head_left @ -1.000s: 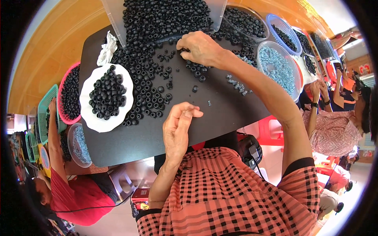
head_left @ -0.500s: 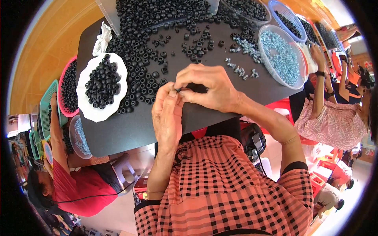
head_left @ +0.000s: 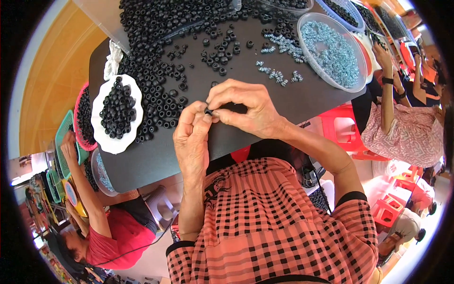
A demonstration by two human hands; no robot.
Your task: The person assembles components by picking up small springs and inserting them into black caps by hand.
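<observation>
My left hand and my right hand meet above the near part of the dark table. Between their fingertips they pinch a small black round piece, mostly covered by the fingers. Left of my hands, a white scalloped plate bears a heap of black hollow round pieces. Many more loose black pieces spread over the table beside the plate and toward the back. To the right of these lie several small blue-and-silver coiled pieces.
A clear bowl of blue coiled pieces stands at the right, near a blue basket. A large clear bin spills black pieces at the back. Co-workers sit on both sides; pink and green baskets stand at the left.
The whole view has shifted a little. Both my hands keep their pinch on the small black piece with only slight finger movement. The co-worker at the left has shifted position.
</observation>
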